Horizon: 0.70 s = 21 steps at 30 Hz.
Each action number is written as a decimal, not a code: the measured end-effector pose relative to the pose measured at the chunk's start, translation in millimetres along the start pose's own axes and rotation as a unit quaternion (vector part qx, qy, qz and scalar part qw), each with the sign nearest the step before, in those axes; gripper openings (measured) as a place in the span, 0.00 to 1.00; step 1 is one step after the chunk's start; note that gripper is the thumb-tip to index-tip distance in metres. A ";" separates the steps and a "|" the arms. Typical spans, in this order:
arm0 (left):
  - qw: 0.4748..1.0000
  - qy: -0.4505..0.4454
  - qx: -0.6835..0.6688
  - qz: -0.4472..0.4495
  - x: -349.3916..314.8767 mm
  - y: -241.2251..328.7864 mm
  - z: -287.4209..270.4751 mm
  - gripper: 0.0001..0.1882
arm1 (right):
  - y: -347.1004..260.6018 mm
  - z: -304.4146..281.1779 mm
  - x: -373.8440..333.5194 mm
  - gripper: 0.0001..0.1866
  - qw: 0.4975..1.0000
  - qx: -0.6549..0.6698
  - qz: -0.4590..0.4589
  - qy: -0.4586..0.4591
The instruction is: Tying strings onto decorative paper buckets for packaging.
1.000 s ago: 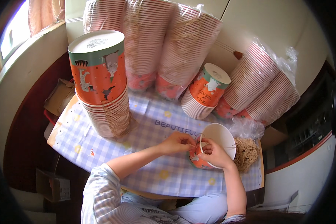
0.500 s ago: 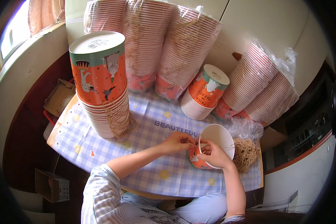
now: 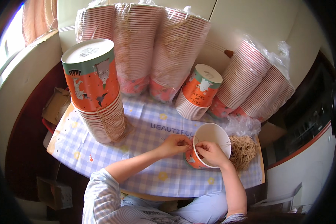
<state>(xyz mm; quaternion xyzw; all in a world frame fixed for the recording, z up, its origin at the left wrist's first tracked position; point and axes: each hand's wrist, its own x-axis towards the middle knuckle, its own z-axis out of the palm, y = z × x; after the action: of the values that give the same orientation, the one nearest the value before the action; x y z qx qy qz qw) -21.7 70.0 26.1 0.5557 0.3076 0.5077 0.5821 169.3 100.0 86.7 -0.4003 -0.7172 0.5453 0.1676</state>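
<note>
An orange and green paper bucket with a white inside tilts on the tablecloth, its mouth toward me. My left hand is at the bucket's left side, fingertips pinched on a thin cord by the rim. Over the front of the mouth reaches my right hand, its fingers bent together just inside the wall opposite the left fingertips. A thin piece of cord also shows at the bucket's right rim. What the right fingertips hold is mostly hidden. Beside the bucket lies a tangled bundle of tan cords.
A tall stack of upturned buckets with cord handles stands at the left. A shorter upturned stack sits behind my hands. Several plastic-wrapped bucket stacks line the wall. The checked tablecloth covers the table; crumpled plastic lies behind the cords.
The view has shifted slightly. My right fingers have drawn closer together and moved further inside the rim, while my left hand keeps its pinch beside the bucket.
</note>
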 end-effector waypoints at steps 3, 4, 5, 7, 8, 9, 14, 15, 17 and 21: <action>1.000 0.006 0.005 0.019 1.5 1.0 1.9 0.07 | 0.9 -2.1 -0.5 0.09 0.998 -0.051 -0.029 0.024; 0.999 0.011 0.043 0.028 1.3 1.5 0.7 0.09 | -3.8 -1.3 -1.1 0.09 0.998 -0.049 -0.030 0.029; 0.996 0.016 0.082 0.037 1.0 1.5 -0.5 0.11 | -11.5 0.0 -2.4 0.08 0.997 -0.048 -0.015 0.056; 0.995 0.040 0.067 0.060 4.4 -10.2 -6.2 0.13 | -14.3 -1.6 -4.3 0.06 0.995 -0.044 -0.003 0.087; 0.993 0.070 0.049 0.083 5.8 -14.3 -8.7 0.15 | -11.1 -4.1 -3.4 0.06 0.994 -0.022 -0.041 0.102; 0.993 0.065 0.052 0.083 5.2 -18.1 -11.0 0.15 | -8.5 -5.8 -2.7 0.05 0.990 0.001 -0.080 0.116; 0.989 0.085 0.009 -0.122 4.8 -3.2 5.3 0.12 | -1.4 -12.1 -3.2 0.04 0.970 0.119 -0.181 0.108; 0.989 0.080 0.011 -0.122 4.9 -4.6 6.2 0.12 | -2.3 -12.9 -3.6 0.05 0.967 0.141 -0.193 0.093; 0.992 0.039 0.008 -0.118 2.6 -8.7 4.1 0.10 | -8.0 -11.9 -5.7 0.05 0.962 0.171 -0.198 0.081; 0.992 0.062 -0.045 -0.101 2.6 -10.5 -1.5 0.08 | -17.5 -9.3 -9.3 0.05 0.936 0.300 -0.179 0.037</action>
<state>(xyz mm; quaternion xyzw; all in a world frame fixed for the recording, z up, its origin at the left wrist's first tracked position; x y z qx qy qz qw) -19.7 74.4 16.3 0.4626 0.3744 0.4933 0.6344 174.5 97.5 107.8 -0.2160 -0.5732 0.6809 0.4014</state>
